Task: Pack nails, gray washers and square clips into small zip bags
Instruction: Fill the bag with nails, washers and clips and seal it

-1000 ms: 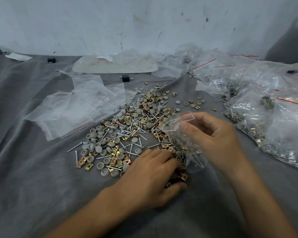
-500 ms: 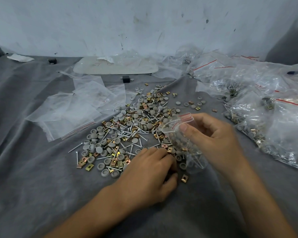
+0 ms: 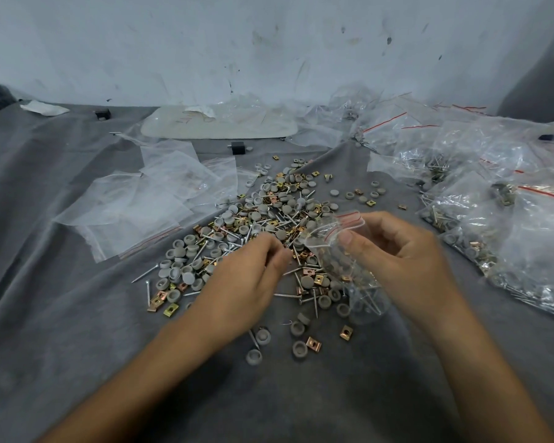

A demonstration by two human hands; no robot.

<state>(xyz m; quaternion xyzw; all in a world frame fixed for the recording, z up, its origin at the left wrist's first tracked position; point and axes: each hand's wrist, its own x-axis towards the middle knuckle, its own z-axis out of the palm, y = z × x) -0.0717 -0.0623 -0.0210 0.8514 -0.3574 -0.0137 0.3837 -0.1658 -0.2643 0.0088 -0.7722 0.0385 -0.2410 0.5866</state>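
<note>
1. The right hand point(image 3: 406, 263) is up off the gray cloth point(image 3: 77, 314), palm turned left, gripping a small zip bag point(image 3: 336, 251). The thumb is clamped on the front just under the red-striped mouth, with the fingers curled behind.
2. The bag hangs tilted, its mouth gaping up toward the left hand, with washers, clips and nails settled in its lower end.
3. The left hand point(image 3: 243, 282) hovers over the pile, knuckles up, forearm reaching in from lower left. Its fingers point(image 3: 279, 254) are bunched to a point just beside the bag's mouth, and I cannot tell whether they pinch anything.
4. Loose nails point(image 3: 144, 274), gray washers point(image 3: 187, 278) and square clips point(image 3: 313, 343) lie scattered on the cloth beneath and beyond both hands.
5. Empty bags point(image 3: 147, 203) lie to the left and filled bags point(image 3: 509, 219) are heaped on the right.
</note>
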